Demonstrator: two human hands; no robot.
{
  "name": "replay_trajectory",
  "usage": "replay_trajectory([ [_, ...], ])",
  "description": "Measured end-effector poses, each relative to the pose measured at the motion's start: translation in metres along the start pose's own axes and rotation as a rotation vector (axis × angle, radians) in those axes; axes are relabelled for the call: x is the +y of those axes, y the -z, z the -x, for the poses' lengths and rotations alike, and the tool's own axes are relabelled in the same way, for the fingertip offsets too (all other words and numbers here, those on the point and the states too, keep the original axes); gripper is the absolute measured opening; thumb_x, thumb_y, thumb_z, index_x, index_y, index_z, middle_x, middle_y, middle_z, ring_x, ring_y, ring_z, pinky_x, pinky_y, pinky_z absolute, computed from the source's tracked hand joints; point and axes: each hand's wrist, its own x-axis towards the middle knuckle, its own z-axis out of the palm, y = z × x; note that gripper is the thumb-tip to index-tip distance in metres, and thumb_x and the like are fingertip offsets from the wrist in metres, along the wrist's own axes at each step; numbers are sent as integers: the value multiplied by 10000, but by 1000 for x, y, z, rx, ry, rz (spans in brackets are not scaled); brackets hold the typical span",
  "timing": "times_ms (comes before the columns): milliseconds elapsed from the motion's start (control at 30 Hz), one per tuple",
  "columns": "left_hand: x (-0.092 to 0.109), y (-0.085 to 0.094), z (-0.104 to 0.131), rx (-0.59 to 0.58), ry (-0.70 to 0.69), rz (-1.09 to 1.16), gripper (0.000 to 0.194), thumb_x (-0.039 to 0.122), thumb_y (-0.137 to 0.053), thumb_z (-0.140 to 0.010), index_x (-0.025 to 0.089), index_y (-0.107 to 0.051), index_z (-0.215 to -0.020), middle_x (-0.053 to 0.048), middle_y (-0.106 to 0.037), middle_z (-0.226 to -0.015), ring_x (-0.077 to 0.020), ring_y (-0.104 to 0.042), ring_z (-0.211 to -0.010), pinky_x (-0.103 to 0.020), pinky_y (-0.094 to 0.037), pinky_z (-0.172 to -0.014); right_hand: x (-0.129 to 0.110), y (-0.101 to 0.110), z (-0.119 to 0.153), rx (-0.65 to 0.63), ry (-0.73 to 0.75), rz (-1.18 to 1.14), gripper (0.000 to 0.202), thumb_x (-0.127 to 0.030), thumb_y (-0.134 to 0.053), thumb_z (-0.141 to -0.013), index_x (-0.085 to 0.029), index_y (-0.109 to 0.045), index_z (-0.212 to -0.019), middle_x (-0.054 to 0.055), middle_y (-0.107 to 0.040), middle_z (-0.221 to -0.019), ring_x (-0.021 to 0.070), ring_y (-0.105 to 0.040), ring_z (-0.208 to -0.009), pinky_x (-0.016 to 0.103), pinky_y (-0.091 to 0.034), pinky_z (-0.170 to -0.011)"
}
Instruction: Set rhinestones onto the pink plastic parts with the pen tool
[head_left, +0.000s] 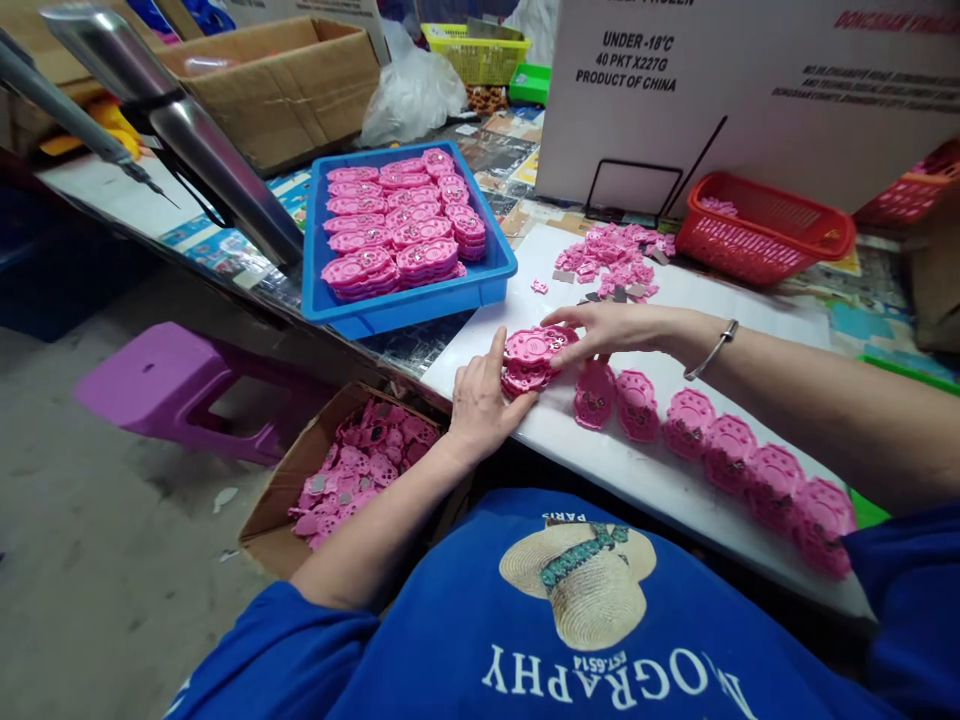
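On the white board [480, 345], a small stack of pink plastic plates with scalloped edges [534, 348] sits between my two hands. My left hand [480, 400] presses against the stack's left end, thumb along the near side and fingers at the far side. From the right, my right hand [607, 328] has its fingers and thumb around the other end; some fingertips are hidden. Just right of the stack, a pink plate [595, 395] lies on the board. A row of similar pink plates [731, 450] runs off toward the lower right, partly overlapping.
A blue tray [420, 318] holds stacked pink plates. Small pink parts [611, 255] lie behind my right hand, near a red basket [765, 235]. Below the table edge is a cardboard box [262, 530] of pink pieces. A purple stool [157, 375] and a metal post [217, 140] stand left.
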Motion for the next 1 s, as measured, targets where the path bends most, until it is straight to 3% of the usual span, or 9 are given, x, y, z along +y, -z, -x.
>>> replay_trajectory([
  [133,-1,0,0,-7,-20,8,932,525,-662,-847,132,-213,-1563,-133,-668,-1120,-286,-612,-996,-418,-461,-880,-1,-3,-1,160,103,418,797,-400,-912,-591,-230,-620,-1313,106,-654,-1250,343,-593,-1144,386,-464,-954],
  [300,-1,-1,1,10,-27,-24,930,560,-642,-855,134,-218,-1565,-126,-674,-1096,-281,-608,-974,-406,-452,-861,-5,-10,1,186,221,608,475,-329,-786,-740,-168,-664,-1170,144,-675,-1134,345,-604,-1068,371,-425,-893],
  [433,0,-1,2,21,-36,-19,923,554,-629,-863,127,-210,-1566,-119,-676,-1095,-277,-604,-967,-397,-438,-852,-3,-5,6,210,241,581,409,-312,-768,-730,-173,-672,-1103,107,-677,-1065,292,-595,-977,324,-400,-807],
  [600,1,0,0,-5,-39,-3,925,570,-615,-870,117,-205,-1565,-113,-679,-1115,-273,-602,-972,-393,-424,-858,0,9,18,275,184,493,481,-399,-774,-742,-181,-646,-1150,65,-646,-950,233,-559,-841,306,-373,-732],
  [833,16,-4,-4,-21,-102,-50,581,529,-596,-915,127,-574,-1335,-118,-697,-1069,-275,-610,-978,-382,-426,-839,8,16,31,392,140,441,414,-368,-792,-719,-178,-658,-1062,57,-629,-921,226,-553,-825,311,-372,-723],
  [1000,26,-7,-3,21,-94,100,468,466,-619,-926,159,-610,-1280,-107,-715,-1156,-254,-644,-1022,-382,-461,-902,14,13,34,472,124,458,393,-371,-772,-717,-170,-664,-1037,57,-650,-934,218,-553,-803,317,-388,-711],
])
